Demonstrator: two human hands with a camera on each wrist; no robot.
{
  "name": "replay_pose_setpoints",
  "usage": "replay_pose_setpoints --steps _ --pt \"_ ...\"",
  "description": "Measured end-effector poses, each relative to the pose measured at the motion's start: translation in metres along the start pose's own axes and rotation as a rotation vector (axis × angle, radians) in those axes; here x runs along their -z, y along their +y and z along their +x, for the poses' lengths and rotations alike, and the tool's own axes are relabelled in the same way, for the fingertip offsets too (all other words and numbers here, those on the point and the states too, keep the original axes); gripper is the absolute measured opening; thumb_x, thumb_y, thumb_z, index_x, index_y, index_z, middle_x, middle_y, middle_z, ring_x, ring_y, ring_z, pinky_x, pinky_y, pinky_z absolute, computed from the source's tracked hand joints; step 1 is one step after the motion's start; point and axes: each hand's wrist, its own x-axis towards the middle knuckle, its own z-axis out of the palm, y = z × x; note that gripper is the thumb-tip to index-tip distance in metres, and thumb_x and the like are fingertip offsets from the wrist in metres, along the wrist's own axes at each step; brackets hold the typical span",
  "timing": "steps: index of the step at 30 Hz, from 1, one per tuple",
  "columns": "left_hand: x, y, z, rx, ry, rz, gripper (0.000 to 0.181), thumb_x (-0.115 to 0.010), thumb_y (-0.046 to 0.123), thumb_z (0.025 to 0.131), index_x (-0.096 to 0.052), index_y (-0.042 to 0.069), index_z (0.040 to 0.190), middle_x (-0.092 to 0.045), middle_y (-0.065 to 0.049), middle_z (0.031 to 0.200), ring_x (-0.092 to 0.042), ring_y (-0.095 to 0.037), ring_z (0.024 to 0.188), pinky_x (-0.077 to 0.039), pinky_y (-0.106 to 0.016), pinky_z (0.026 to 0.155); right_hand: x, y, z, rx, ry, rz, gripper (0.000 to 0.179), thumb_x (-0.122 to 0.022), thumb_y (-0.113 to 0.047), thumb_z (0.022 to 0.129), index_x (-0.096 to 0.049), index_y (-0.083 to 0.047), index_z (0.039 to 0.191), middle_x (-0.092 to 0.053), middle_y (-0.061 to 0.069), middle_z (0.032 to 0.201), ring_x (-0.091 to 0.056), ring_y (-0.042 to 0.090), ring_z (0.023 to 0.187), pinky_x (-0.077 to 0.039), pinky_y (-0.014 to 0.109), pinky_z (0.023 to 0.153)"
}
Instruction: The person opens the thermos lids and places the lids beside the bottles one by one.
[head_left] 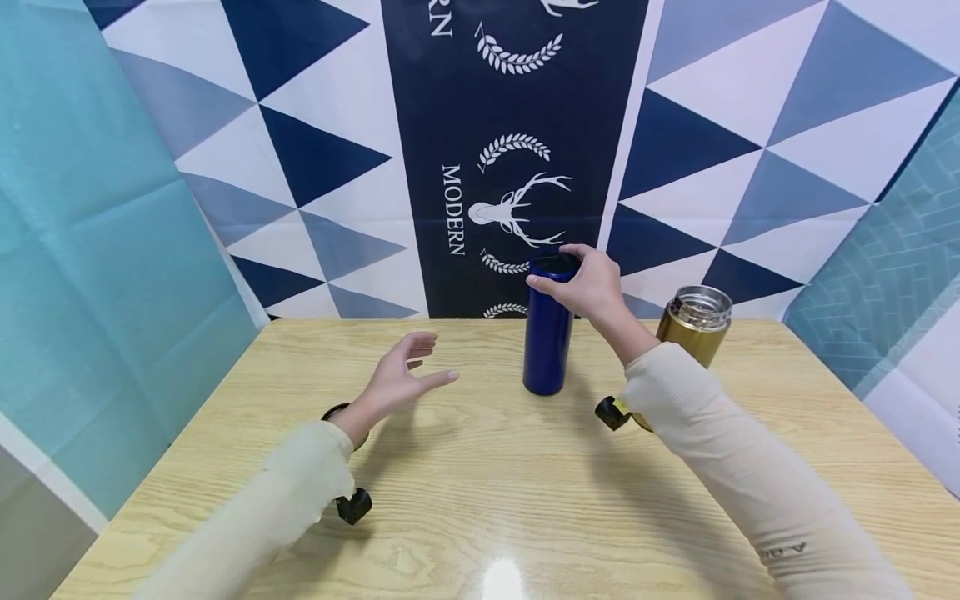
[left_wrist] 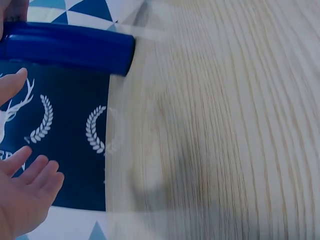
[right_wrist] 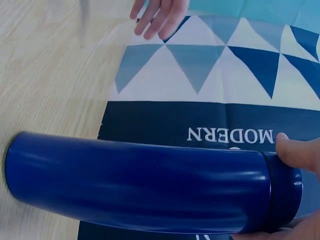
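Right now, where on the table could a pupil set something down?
Bare table lies in front of the blue bottle, between the left sleeve and right sleeve, and also between the left grip and that bottle. The right side is crowded: the right grip holds the bottle's top, and the right sleeve partly hides the gold bottle.

Right grip (right_wrist: 309, 227) on blue bottle (right_wrist: 140, 185): thumb on one side of the cap (right_wrist: 287, 190), fingers on the opposite side, partly hidden. Bottle is glossy, cylindrical, dark seam ring (right_wrist: 271, 187) where cap meets body. Base end at the pale wood-grain surface (right_wrist: 55, 75); contact there not certain. Left grip (right_wrist: 162, 15) well apart from bottle, off its side, holding nothing, fingers extended, only partly visible. Behind bottle: dark backdrop panel (right_wrist: 160, 120), white MODERN lettering (right_wrist: 230, 135) alongside bottle near its cap end. Farther from bottle: white/navy/grey-blue triangle print (right_wrist: 200, 60), teal fabric (right_wrist: 260, 9) beyond that.
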Motion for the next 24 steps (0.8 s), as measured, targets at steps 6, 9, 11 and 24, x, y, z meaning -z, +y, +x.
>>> replay_pose_setpoints --steps 6,9,11,24 --pt "-0.015 0.008 0.002 -0.048 0.064 -0.047 0.076 -0.079 0.025 0.078 -0.040 0.007 0.141 -0.047 -0.011 0.143 -0.045 -0.030 0.134 -0.036 -0.043 0.115 0.001 -0.005 -0.009 -0.003 -0.003 0.030 0.079 -0.075 -0.044 0.079 -0.044 -0.009 0.142 -0.049 0.018 0.143 -0.049 0.034 0.129 -0.050 0.049 0.100" --pt "-0.023 0.012 0.002 -0.061 0.082 -0.058 0.078 -0.080 0.025 0.077 -0.040 0.007 0.142 -0.046 -0.010 0.146 -0.043 -0.029 0.136 -0.035 -0.043 0.116 0.001 -0.007 -0.014 0.008 -0.013 0.051 0.078 -0.075 -0.043 0.080 -0.044 -0.010 0.142 -0.049 0.017 0.144 -0.051 0.034 0.128 -0.052 0.048 0.098" --pt "-0.028 0.014 0.001 -0.066 0.081 -0.062 0.079 -0.080 0.025 0.077 -0.040 0.008 0.142 -0.046 -0.010 0.146 -0.043 -0.029 0.136 -0.035 -0.043 0.116 0.001 -0.009 -0.018 0.020 -0.021 0.059 0.077 -0.075 -0.043 0.080 -0.044 -0.010 0.143 -0.048 0.017 0.144 -0.052 0.034 0.128 -0.051 0.048 0.099" --pt "-0.046 0.024 -0.004 -0.168 0.055 -0.102 0.081 -0.082 0.021 0.074 -0.041 0.008 0.142 -0.049 -0.008 0.145 -0.046 -0.028 0.134 -0.038 -0.044 0.113 -0.004 -0.015 -0.043 0.054 -0.114 0.171 0.072 -0.077 -0.035 0.080 -0.046 -0.012 0.141 -0.050 0.015 0.144 -0.055 0.032 0.125 -0.049 0.047 0.103"
